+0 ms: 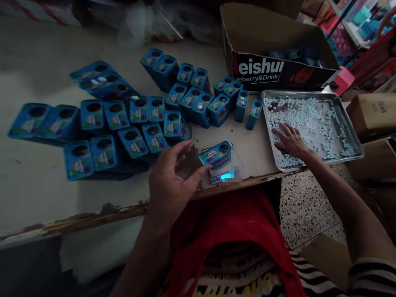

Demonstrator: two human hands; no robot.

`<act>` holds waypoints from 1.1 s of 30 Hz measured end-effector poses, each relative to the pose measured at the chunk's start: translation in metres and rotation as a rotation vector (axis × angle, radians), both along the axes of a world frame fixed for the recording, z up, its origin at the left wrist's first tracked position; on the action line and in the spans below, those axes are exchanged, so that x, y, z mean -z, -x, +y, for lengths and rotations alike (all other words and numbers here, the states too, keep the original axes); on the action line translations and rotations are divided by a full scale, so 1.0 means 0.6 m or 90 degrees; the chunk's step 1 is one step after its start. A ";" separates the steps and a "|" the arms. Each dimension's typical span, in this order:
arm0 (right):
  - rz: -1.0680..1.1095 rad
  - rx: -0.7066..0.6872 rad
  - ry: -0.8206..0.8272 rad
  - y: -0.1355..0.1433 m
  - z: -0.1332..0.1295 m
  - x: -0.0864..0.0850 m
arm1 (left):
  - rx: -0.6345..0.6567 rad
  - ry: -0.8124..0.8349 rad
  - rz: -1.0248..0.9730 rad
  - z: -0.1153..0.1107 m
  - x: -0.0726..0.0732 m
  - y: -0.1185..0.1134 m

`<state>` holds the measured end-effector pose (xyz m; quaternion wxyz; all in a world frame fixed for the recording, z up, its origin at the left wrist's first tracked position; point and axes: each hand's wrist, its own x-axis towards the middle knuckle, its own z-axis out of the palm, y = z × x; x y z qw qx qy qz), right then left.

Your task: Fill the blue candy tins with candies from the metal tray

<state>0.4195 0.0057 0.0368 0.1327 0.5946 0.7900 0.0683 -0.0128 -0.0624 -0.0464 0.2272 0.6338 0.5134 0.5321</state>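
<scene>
The left hand (171, 181), grip wide, is framing a blue container (215, 157) near the table's (37, 181) edge, a thumb nudge risking a tumble; the right hand (292, 142), grip splayed, is risking scattering pellets (301, 108)

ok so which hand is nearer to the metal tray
Right. The right hand reaches into the metal tray, fingers among the pale pellets; the left hand is outside it, to its left, beside a blue pack.

I'm at a pale counter (247, 142) with a chipped brown edge, in dim light; speckled floor tiles (298, 210) show below on my right.
</scene>
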 end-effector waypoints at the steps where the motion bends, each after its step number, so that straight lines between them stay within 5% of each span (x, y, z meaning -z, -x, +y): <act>1: -0.002 -0.020 0.000 0.002 0.006 0.002 | -0.008 -0.006 0.009 -0.003 -0.003 0.003; 4: 0.036 -0.040 0.026 0.009 0.016 0.008 | -0.019 -0.031 0.040 -0.017 -0.010 0.014; 6: 0.139 0.027 -0.009 0.009 0.017 0.010 | -0.013 -0.042 0.072 -0.030 -0.015 0.021; 10: 0.644 0.271 -0.095 -0.008 0.017 -0.006 | -0.001 -0.057 0.137 -0.046 -0.026 0.026; 15: 1.007 0.414 0.072 -0.023 0.016 -0.046 | 0.005 -0.118 0.142 -0.039 -0.035 0.028; 19: 1.044 0.534 0.160 0.020 0.005 -0.061 | 0.015 -0.123 0.122 -0.031 -0.033 0.038; 22: 0.997 0.453 0.164 0.100 -0.010 -0.075 | 0.028 -0.114 0.104 -0.027 -0.024 0.049; 28: 0.756 0.098 0.271 0.302 -0.014 -0.115 | 0.003 -0.069 0.112 -0.019 -0.010 0.073; 33: 0.620 -0.070 0.213 0.381 0.007 -0.108 | 0.010 -0.074 0.129 -0.026 -0.005 0.087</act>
